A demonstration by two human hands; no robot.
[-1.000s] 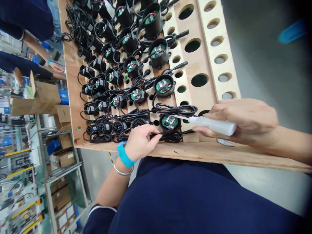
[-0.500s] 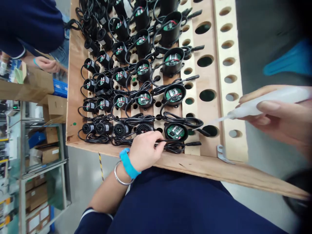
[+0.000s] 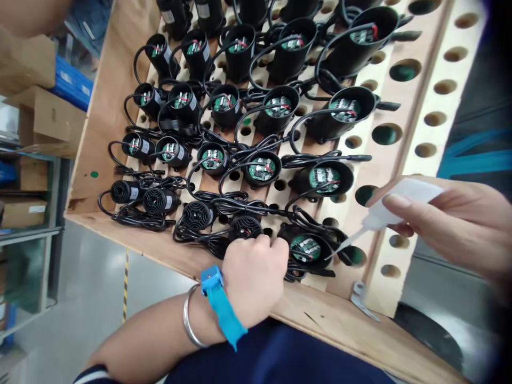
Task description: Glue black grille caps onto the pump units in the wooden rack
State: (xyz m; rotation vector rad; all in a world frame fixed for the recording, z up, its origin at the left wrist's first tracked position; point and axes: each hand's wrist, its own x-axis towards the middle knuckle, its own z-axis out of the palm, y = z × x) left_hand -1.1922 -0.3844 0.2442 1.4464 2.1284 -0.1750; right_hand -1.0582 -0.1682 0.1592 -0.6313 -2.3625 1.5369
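My right hand (image 3: 432, 213) grips a white squeeze bottle (image 3: 408, 200) with a thin nozzle. The nozzle tip is by the right rim of the nearest black round housing (image 3: 326, 234), inside which a green circuit board (image 3: 306, 249) shows. My left hand (image 3: 256, 277) is closed at the left of that housing, fingers curled down; what they hold, if anything, is hidden. Just beyond its knuckles sits a housing with a black slotted cover (image 3: 245, 228). A blue strap (image 3: 224, 306) and a silver bangle are on my left wrist.
A wooden crate holds rows of black housings with coiled cables (image 3: 240, 205); many show green boards. Pale perforated strips (image 3: 426, 176) run along its right. A metal bracket (image 3: 362, 301) sits on the near edge. Cardboard boxes (image 3: 44, 114) stand at left; part of another person shows upper left.
The bottle has moved left and tilted more steeply, its nozzle now near the closest housing's rim. The view has shifted closer. My left hand stays beside the same housing.
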